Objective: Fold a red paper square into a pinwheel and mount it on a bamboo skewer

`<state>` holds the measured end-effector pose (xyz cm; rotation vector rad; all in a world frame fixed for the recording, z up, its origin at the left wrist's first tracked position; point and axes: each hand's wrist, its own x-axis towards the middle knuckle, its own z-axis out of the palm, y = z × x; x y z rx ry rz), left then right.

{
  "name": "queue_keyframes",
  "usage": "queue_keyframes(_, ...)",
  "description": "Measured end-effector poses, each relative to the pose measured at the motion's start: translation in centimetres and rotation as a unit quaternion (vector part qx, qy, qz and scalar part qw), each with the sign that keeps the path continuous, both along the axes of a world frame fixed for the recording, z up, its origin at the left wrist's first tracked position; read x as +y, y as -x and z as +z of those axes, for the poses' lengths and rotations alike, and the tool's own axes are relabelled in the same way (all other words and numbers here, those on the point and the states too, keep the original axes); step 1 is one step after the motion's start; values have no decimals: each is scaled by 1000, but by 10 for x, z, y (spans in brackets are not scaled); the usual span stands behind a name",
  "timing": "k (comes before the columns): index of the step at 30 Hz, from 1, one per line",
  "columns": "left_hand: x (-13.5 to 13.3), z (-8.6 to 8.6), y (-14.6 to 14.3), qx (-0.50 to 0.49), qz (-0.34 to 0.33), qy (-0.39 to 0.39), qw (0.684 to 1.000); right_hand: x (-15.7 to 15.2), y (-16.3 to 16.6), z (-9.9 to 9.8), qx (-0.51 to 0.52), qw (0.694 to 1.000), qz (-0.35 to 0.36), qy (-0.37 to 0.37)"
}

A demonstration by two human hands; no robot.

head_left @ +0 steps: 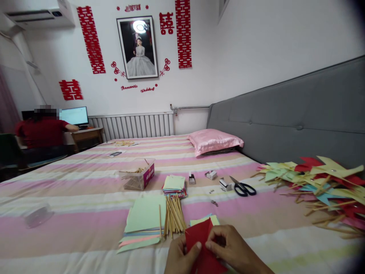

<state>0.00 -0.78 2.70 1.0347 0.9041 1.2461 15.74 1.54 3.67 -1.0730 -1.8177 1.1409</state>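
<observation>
Over the striped bed, sticks just beyond, our left hand and right hand together pinch red paper, seemingly shaping it, the next move likely needing steadied corners.

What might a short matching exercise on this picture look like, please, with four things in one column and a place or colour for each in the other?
Things:
1. Red paper
2. Scissors
3. Pillow
4. Pinwheels

Places and colours:
A. In a heap at the right of the picture
B. Next to a small white box
C. In the grasp of the left hand and right hand
D. Pink all over

Right pairs: 1-C, 2-B, 3-D, 4-A
</observation>
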Motion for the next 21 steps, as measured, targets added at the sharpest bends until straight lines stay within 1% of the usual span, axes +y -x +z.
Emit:
queue_keyframes(8, 4, -12, 3, 41, -3, -11, 999, -3, 1, 3, -33, 999, -19, -33)
queue_keyframes(13, 6, -17, 4, 56, 20, -12, 998, -6, 4, 12, -20, 998, -38, -36)
queue_keyframes(17, 5, -13, 2, 38, 42, -14, 998, -5, 7, 14, 28, 999, -35, -20)
queue_keyframes(21, 3, -4, -1, 5, 57, -14, 998, -4, 9, 10, 99, 995, -20, 11)
